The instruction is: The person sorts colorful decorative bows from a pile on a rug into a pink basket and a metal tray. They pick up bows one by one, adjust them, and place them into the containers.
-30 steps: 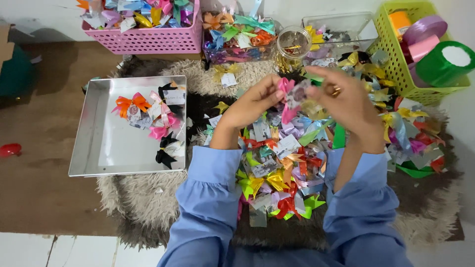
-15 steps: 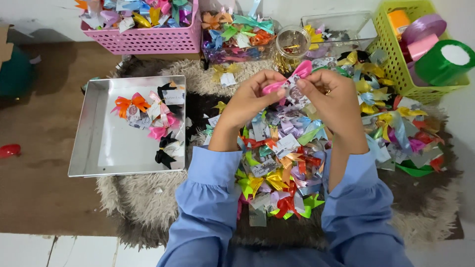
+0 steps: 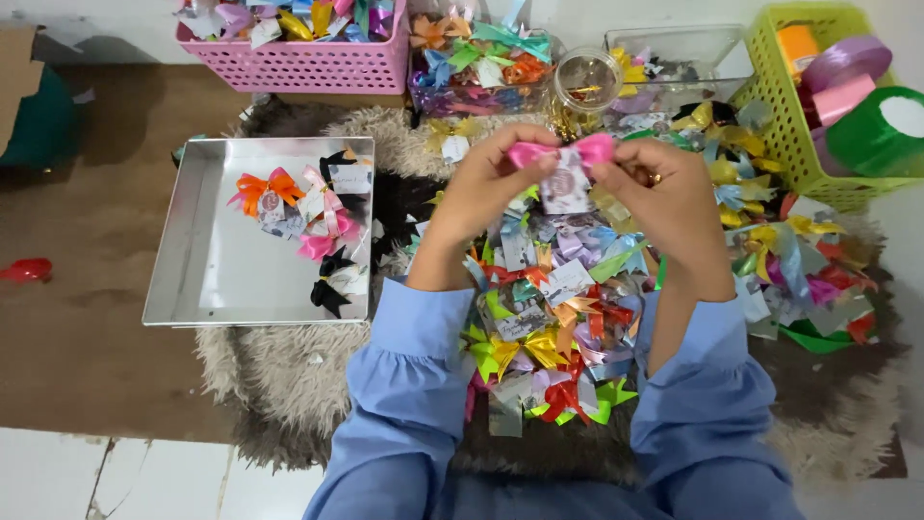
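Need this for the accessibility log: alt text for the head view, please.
Seen from above, a person in blue sleeves holds a pink ribbon bow with a small tag between left hand and right hand, over a pile of colourful bows on a shaggy rug. A metal tray with a few bows lies to the left.

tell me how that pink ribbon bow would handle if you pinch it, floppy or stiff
The pink ribbon bow is probably light and soft: the left hand and right hand hold it by fingertips alone. Its loops keep their shape, so likely slightly springy. The small card hanging under it may swing.
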